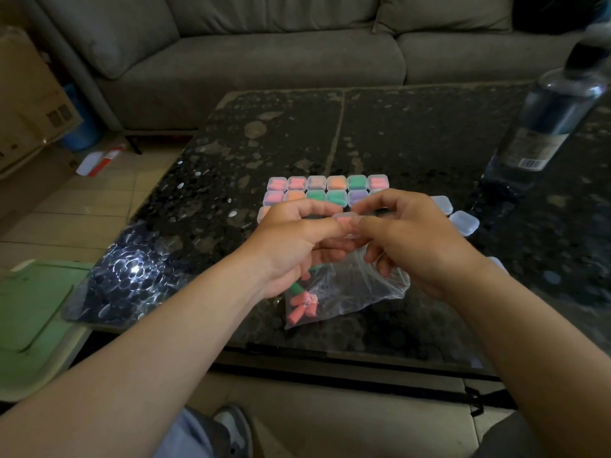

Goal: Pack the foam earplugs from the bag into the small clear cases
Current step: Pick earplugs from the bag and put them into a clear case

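Dark speckled table [413, 133] fills mid-frame, grey sofa [264, 61] behind. Left of centre I see the left hand [291, 239] pinching a small clear case [345, 221] with pink foam inside, above the bag [344, 292] of loose earplugs [301, 307]; the right hand [406, 239] pinches the case's other side. Filled cases [327, 188] sit in rows just above the hands, empty cases [464, 223] at right.

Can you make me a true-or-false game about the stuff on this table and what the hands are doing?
1. The left hand and right hand both hold one small clear case. True.
2. The bag is empty. False: pink and green earplugs lie in it.
3. Filled cases sit in rows beyond the hands. True.
4. The bottle stands left of the hands. False: it stands on the right.
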The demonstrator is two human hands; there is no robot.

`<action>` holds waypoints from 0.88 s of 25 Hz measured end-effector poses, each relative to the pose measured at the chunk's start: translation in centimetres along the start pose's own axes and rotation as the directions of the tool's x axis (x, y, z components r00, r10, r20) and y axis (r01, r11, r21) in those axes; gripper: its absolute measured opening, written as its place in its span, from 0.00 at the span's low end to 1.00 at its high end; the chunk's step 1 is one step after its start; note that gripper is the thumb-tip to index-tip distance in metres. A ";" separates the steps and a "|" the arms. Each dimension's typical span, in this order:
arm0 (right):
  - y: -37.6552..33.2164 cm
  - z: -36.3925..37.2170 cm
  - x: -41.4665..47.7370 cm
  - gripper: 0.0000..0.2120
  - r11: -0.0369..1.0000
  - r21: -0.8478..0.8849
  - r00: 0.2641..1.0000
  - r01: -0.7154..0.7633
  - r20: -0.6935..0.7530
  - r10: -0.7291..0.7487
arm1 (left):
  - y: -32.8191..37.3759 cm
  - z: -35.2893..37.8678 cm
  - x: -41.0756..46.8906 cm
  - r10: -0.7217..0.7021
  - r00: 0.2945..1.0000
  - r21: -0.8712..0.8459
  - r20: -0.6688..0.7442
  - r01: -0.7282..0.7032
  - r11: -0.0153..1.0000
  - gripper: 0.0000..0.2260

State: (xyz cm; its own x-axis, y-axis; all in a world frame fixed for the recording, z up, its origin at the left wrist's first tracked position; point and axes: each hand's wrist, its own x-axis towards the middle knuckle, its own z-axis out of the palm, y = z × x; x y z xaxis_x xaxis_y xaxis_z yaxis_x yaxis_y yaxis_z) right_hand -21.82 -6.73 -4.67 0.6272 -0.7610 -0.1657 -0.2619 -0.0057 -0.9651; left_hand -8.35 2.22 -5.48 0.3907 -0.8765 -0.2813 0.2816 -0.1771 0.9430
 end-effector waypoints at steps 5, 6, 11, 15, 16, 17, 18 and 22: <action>0.0 0.0 0.0 0.09 1.000 -0.014 1.000 -0.001 -0.007 0.001 | 0.0 0.0 0.0 0.003 1.000 0.024 -0.002 -0.003 1.000 0.10; 0.0 0.0 0.0 0.09 1.000 -0.020 1.000 0.003 -0.006 -0.003 | 0.0 0.0 0.0 0.004 1.000 0.027 -0.004 -0.004 1.000 0.10; -0.2 0.1 -0.1 0.10 0.999 -0.040 1.000 -0.002 -0.001 0.002 | 0.1 0.1 -0.2 0.005 1.000 0.026 -0.018 -0.005 1.000 0.12; -0.1 0.2 -0.1 0.10 1.000 -0.029 1.000 0.004 0.002 -0.004 | 0.1 0.0 -0.2 0.006 1.000 0.030 -0.023 -0.005 1.000 0.13; -0.1 0.2 -0.2 0.10 1.000 -0.026 1.000 0.010 0.003 -0.010 | 0.1 0.0 -0.2 0.005 1.000 0.033 -0.023 -0.004 0.999 0.13; -0.1 0.2 -0.2 0.10 0.999 -0.028 1.000 0.016 0.004 -0.016 | 0.1 0.0 -0.2 0.005 1.000 0.035 -0.023 -0.004 0.999 0.13; -0.1 0.2 -0.2 0.09 0.999 -0.034 1.000 0.019 0.005 -0.019 | 0.0 0.0 -0.1 0.004 1.000 0.036 -0.023 -0.003 0.999 0.13; -0.2 0.3 -0.3 0.08 0.998 -0.056 1.000 0.020 0.007 -0.020 | 0.0 -0.1 0.0 -0.002 1.000 0.035 -0.021 0.003 0.999 0.12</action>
State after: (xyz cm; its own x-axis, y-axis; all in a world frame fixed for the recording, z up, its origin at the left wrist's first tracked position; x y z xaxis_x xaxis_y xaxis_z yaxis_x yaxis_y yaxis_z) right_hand -21.74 -6.37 -4.54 0.6370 -0.7565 -0.1481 -0.2897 -0.0569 -0.9554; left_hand -8.30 2.28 -5.50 0.4087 -0.8663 -0.2873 0.2521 -0.1954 0.9478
